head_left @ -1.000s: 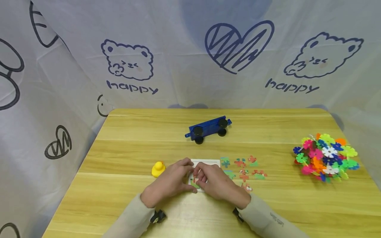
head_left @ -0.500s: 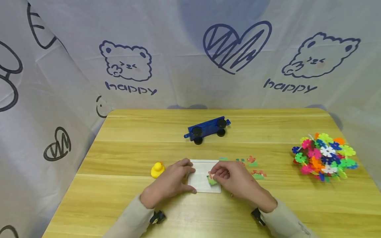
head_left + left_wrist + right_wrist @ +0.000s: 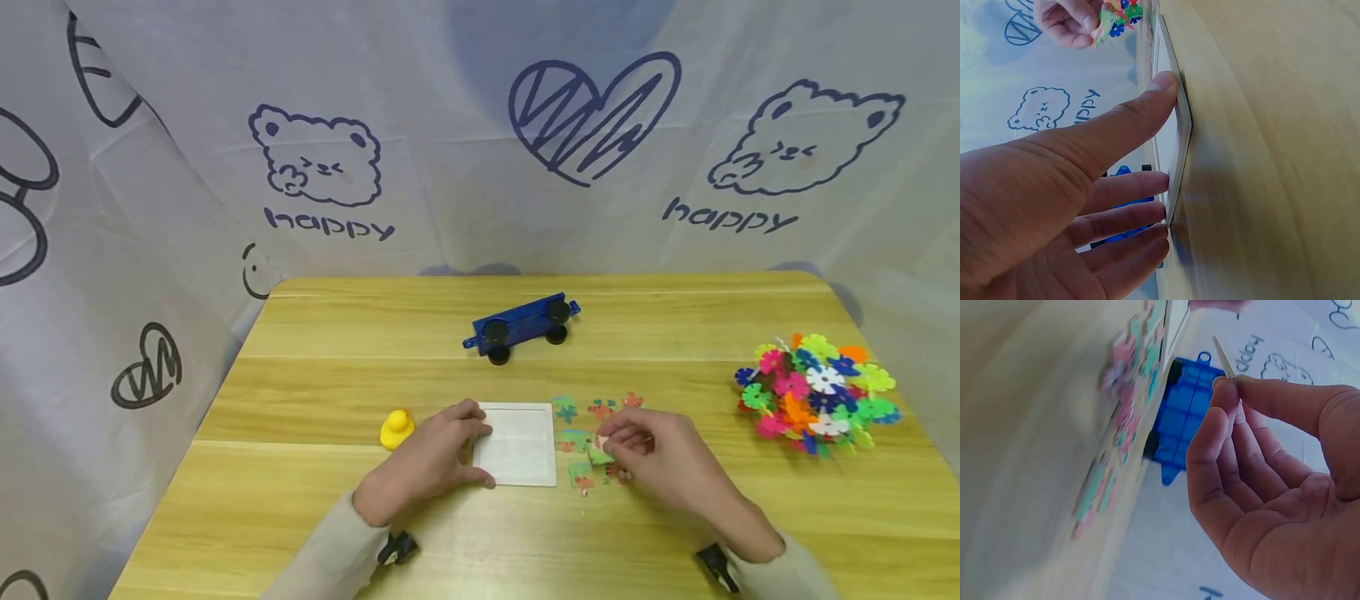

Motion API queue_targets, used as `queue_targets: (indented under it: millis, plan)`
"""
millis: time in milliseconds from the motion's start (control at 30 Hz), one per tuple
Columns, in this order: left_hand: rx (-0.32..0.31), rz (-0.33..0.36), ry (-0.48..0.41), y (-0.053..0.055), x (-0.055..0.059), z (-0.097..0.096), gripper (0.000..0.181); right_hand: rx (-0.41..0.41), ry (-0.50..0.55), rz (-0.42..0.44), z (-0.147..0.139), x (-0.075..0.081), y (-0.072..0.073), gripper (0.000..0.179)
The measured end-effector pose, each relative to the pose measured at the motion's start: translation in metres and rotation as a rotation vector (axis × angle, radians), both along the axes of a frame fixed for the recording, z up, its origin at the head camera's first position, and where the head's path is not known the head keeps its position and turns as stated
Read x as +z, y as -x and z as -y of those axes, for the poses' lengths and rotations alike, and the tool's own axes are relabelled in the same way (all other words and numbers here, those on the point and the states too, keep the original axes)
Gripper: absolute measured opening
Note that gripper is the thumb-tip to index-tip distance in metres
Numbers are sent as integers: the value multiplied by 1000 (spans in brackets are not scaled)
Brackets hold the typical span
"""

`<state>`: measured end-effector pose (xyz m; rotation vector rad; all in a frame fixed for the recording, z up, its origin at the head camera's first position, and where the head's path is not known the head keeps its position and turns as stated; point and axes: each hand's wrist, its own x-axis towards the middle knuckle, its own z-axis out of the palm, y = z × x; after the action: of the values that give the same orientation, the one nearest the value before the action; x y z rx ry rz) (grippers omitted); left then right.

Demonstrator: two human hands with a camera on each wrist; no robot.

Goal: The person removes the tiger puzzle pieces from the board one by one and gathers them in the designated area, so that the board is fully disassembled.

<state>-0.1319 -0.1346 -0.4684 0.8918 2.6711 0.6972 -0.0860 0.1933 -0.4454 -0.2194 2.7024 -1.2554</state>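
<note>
A white puzzle frame (image 3: pixel 514 443) lies flat with its bare inside showing. My left hand (image 3: pixel 427 454) touches its left side, the thumb resting on the near corner and fairly straight fingers at the far edge. The left wrist view shows that thumb (image 3: pixel 1163 82) on the rim. Raised just above the loose pieces, my right hand (image 3: pixel 660 454) pinches a green and pink puzzle piece (image 3: pixel 598 451) between thumb and fingertips. From the right wrist the piece (image 3: pixel 1224 357) appears edge-on. Several orange and green puzzle pieces (image 3: pixel 581 476) lie right of the frame, some hidden under this hand.
Beside my left hand stands a yellow rubber duck (image 3: pixel 397 429). A blue toy wagon (image 3: pixel 521 325) with black wheels lies behind the frame. Colourful flower-shaped plastic pieces (image 3: pixel 819 396) are heaped at the right of the wooden table (image 3: pixel 360 333). A printed cloth hangs behind.
My right hand has lifted a puzzle piece out of the frame and carried it right, over the loose pieces. My left hand has stayed at the frame's left side.
</note>
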Motion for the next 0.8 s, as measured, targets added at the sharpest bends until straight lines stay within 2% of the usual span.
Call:
queue_targets:
  millis: [167,400,567,800]
  plan:
    - [-6,-3,8,0,0,0,63,-40,-27,-10,-14,-4,-8,12]
    - [-4,-1,7,0,-1,0,64,-76,-70,7,-33,-7,-12,13]
    - [-5,1,0,0,-1,0,64,-78,-92,43,-46,-12,-16,11]
    - [-2,6,-1,0,-1,0,63,-54,-136,11,-60,-22,-18,9]
